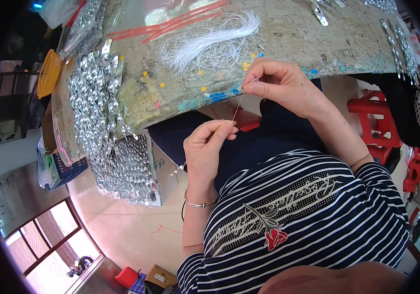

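Open floor [121, 230] left; silver strips [97, 112] crowd the table edge [190, 100].

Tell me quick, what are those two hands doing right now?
Left hand and right hand each pinch one end of a thin thread, taut between them. Table edge close behind. Nothing blocks.

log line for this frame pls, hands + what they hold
left hand: pinches lower end of thin thread | right hand: pinches upper end | thread taut between hands | white thread bundle on worn table

Thin pale thread [237, 109], taut, slanting, pinched at both ends, just below table edge
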The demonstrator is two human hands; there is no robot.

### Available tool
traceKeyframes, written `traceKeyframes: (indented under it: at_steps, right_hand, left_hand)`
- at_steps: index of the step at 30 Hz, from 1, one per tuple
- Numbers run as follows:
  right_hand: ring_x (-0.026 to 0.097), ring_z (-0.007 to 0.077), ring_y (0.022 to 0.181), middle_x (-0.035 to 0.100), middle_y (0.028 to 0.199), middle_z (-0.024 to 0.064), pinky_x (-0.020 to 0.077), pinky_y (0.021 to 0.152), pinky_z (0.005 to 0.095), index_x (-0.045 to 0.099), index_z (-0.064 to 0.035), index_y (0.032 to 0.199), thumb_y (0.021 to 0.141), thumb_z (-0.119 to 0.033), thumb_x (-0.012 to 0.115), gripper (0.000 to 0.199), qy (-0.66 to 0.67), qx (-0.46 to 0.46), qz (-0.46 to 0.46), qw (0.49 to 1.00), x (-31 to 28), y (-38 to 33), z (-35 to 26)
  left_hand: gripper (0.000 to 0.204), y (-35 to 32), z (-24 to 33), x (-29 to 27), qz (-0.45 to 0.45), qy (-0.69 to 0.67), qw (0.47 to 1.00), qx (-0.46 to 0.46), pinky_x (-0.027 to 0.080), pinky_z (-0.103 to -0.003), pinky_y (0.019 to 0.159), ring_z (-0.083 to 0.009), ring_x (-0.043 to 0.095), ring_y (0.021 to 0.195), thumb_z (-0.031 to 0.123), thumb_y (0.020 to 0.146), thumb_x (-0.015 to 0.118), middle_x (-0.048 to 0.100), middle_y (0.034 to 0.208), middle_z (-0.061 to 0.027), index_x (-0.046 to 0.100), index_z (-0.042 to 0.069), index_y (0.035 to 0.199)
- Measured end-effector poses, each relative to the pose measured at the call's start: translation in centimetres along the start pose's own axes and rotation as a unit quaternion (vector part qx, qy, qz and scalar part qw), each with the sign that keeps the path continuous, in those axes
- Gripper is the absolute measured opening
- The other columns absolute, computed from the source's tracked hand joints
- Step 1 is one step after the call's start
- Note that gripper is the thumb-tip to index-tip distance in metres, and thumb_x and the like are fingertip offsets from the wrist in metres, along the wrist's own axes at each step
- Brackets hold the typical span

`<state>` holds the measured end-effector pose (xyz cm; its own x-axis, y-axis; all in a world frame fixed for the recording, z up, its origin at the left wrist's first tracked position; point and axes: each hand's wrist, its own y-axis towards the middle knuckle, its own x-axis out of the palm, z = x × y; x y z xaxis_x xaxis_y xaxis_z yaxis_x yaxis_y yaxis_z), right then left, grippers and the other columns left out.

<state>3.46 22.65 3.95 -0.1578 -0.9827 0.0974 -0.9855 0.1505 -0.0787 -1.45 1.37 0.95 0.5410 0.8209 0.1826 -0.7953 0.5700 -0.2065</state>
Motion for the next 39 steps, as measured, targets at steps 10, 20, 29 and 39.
traceKeyframes:
  at_steps: [10,20,29,39]
  right_hand:
    - [0.056,0.0075,0.087,0.061,0.092,0.0004,0.0459,0.080,0.0230,0.065,-0.0037,0.093,0.089,-0.009,0.065,0.006,0.043,-0.011,0.026,0.999,-1.1,0.1,-0.4]
    - [0.058,0.0082,0.086,0.063,0.092,0.0008,0.0470,0.080,0.0235,0.065,-0.0032,0.095,0.094,-0.016,0.059,0.014,0.007,-0.013,0.034,0.999,-1.0,0.2,-0.6]
    - [0.061,0.0100,0.083,0.064,0.089,0.0029,0.0503,0.079,0.0257,0.064,-0.0025,0.098,0.098,-0.019,0.053,0.020,0.069,-0.028,-0.006,0.997,-0.5,0.4,-0.7]
    - [0.059,0.0122,0.081,0.063,0.086,0.0025,0.0466,0.073,0.0264,0.067,-0.0019,0.089,0.091,-0.011,0.061,0.011,-0.159,-0.087,-0.052,0.982,1.7,-0.7,0.7]
  left_hand:
    - [0.011,-0.3,-0.4,0.2,-0.006,0.007,1.000,-0.018,0.052,-0.024,0.070,-0.0129,0.063,0.073,0.003,0.087,0.065,0.068,0.083,-0.0098,0.069,-0.004,0.094]
    - [0.012,-0.2,-1.0,0.3,-0.029,-0.005,0.999,-0.035,0.051,-0.022,0.072,-0.0112,0.063,0.076,0.003,0.087,0.066,0.069,0.086,-0.0089,0.069,-0.004,0.097]
    - [0.012,-0.2,-0.8,0.3,-0.021,0.001,0.999,-0.032,0.053,-0.024,0.072,-0.0142,0.065,0.076,0.004,0.088,0.065,0.069,0.085,-0.0106,0.068,-0.004,0.096]
    - [0.013,0.3,0.5,0.6,0.004,-0.003,1.000,0.005,0.048,-0.020,0.068,-0.0091,0.063,0.077,0.004,0.088,0.065,0.070,0.088,-0.0077,0.070,-0.002,0.098]
